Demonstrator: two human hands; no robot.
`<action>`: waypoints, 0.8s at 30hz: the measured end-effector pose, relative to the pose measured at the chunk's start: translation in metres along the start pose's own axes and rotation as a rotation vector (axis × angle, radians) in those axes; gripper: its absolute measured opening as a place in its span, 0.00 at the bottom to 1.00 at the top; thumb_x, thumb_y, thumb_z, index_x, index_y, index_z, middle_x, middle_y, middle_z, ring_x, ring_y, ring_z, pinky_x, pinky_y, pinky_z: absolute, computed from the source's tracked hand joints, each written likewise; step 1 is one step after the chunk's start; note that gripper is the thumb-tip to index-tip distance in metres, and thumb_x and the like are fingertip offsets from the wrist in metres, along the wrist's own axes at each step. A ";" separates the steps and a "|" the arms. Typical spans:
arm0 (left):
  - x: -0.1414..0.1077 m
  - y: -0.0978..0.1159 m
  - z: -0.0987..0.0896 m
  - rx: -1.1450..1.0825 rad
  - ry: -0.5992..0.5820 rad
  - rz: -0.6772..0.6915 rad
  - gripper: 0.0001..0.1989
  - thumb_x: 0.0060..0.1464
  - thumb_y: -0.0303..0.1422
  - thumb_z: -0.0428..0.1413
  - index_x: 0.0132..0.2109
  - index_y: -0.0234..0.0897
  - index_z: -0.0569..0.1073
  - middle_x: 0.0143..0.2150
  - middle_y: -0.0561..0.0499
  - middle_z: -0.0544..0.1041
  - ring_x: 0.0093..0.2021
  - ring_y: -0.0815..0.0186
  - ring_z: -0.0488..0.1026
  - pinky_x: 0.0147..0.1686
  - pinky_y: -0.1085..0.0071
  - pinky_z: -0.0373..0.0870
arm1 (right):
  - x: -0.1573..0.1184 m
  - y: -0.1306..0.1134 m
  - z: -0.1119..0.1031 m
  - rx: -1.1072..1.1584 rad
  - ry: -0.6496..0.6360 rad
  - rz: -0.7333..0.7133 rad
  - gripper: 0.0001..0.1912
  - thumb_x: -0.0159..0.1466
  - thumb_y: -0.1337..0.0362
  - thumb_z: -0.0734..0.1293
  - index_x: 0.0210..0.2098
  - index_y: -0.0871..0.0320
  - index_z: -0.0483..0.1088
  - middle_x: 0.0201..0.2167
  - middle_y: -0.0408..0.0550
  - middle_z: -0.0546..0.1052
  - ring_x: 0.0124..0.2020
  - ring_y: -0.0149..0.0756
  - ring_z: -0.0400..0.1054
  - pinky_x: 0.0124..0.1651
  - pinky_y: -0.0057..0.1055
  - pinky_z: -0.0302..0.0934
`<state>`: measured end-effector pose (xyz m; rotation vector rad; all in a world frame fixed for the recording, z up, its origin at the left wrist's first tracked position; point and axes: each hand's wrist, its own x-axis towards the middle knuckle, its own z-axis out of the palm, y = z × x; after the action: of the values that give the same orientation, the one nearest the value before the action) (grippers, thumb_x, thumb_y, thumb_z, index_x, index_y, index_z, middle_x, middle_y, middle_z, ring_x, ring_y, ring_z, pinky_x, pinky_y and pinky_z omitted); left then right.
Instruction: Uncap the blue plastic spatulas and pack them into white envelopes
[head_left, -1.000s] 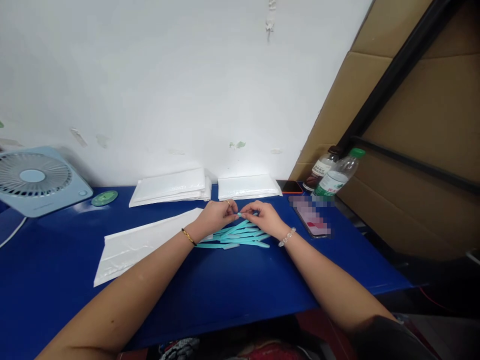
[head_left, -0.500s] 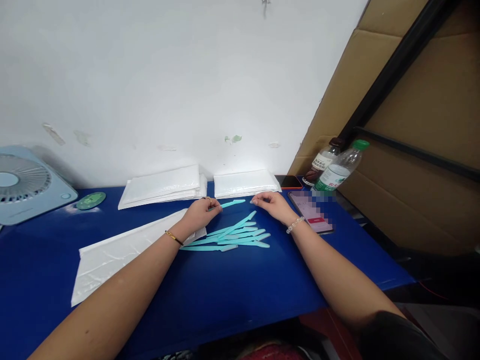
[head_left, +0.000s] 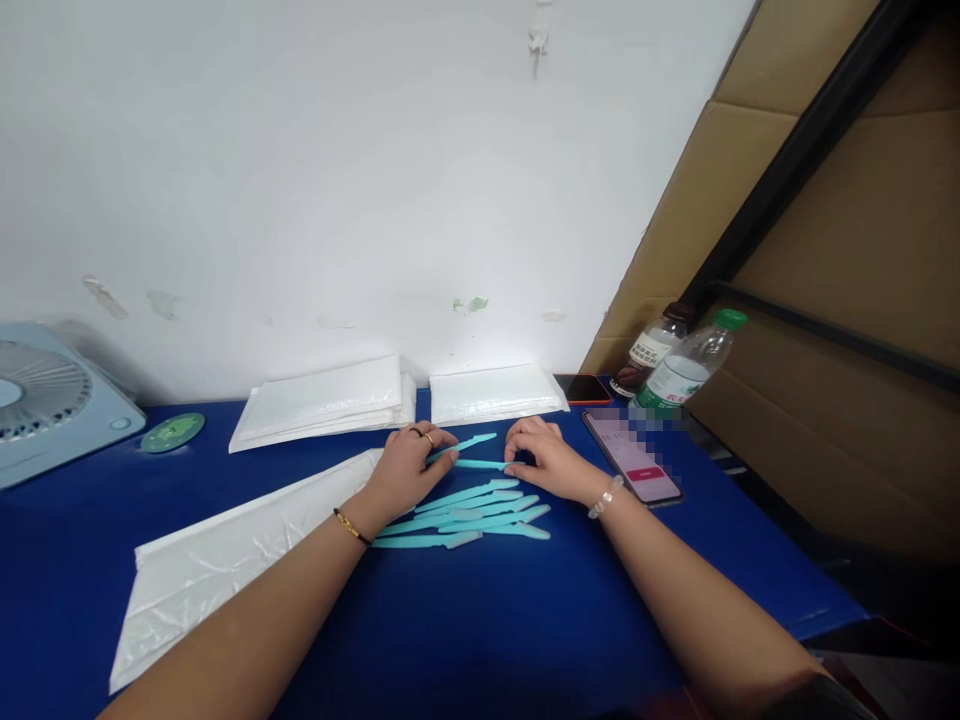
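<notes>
Several turquoise eyebrow razors [head_left: 465, 515] lie fanned out on the blue tabletop, their handle ends partly hidden behind my left forearm. My left hand [head_left: 412, 465], palm down above them, is closed around the handle of one eyebrow razor [head_left: 474, 441] that points up and right. A second eyebrow razor [head_left: 478, 464] stretches across the gap between my hands. Thumb and fingers of my right hand [head_left: 546, 460] pinch its right end, hiding the tip. A white padded mailer [head_left: 247, 555] lies flat under and beside my left forearm.
Two stacks of white mailers, left [head_left: 322, 395] and right [head_left: 495, 392], rest against the wall. On the right are a phone [head_left: 637, 470], an orange-edged phone [head_left: 583, 388] and two bottles [head_left: 679, 375]. A blue fan [head_left: 67, 410] and a green disc [head_left: 173, 433] stand left.
My right hand has moved down and taken the end of a second razor, which has left the top of the pile. The left hand still holds its razor. The camera view has tilted slightly up.
</notes>
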<state>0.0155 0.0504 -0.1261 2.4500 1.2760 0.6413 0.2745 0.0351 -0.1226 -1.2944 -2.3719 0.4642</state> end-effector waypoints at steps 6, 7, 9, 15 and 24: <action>0.001 0.006 0.000 0.016 -0.074 0.097 0.13 0.61 0.41 0.47 0.40 0.43 0.74 0.39 0.51 0.76 0.42 0.61 0.67 0.46 0.59 0.57 | 0.007 -0.008 0.007 0.065 0.104 0.036 0.06 0.63 0.60 0.66 0.32 0.55 0.69 0.35 0.45 0.73 0.41 0.37 0.63 0.46 0.38 0.50; 0.002 0.006 0.000 0.020 -0.084 0.091 0.13 0.61 0.40 0.47 0.39 0.43 0.74 0.37 0.51 0.76 0.41 0.61 0.67 0.45 0.59 0.57 | 0.008 -0.008 0.007 0.084 0.104 0.048 0.07 0.63 0.59 0.66 0.32 0.55 0.69 0.33 0.44 0.74 0.40 0.37 0.63 0.46 0.38 0.51; 0.002 0.004 0.000 0.016 -0.094 0.073 0.13 0.62 0.40 0.46 0.37 0.43 0.74 0.35 0.51 0.75 0.40 0.62 0.67 0.43 0.60 0.57 | 0.008 -0.006 0.005 0.118 0.101 0.071 0.08 0.63 0.57 0.66 0.31 0.55 0.70 0.31 0.44 0.74 0.38 0.37 0.64 0.46 0.38 0.52; 0.001 0.001 -0.004 0.007 -0.066 0.023 0.14 0.60 0.38 0.46 0.32 0.40 0.72 0.34 0.51 0.73 0.41 0.61 0.67 0.44 0.60 0.57 | 0.004 0.014 -0.007 0.176 0.108 0.134 0.10 0.61 0.54 0.67 0.32 0.55 0.72 0.32 0.46 0.76 0.37 0.38 0.66 0.46 0.38 0.55; -0.001 0.003 0.000 0.076 -0.046 0.018 0.09 0.55 0.38 0.51 0.40 0.41 0.73 0.40 0.50 0.73 0.45 0.58 0.67 0.48 0.58 0.58 | -0.001 -0.004 -0.018 0.044 0.079 0.071 0.08 0.63 0.57 0.65 0.32 0.53 0.74 0.32 0.45 0.74 0.39 0.38 0.66 0.49 0.40 0.50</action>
<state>0.0175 0.0478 -0.1250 2.5241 1.2844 0.5470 0.2810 0.0341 -0.1057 -1.3551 -2.2449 0.4743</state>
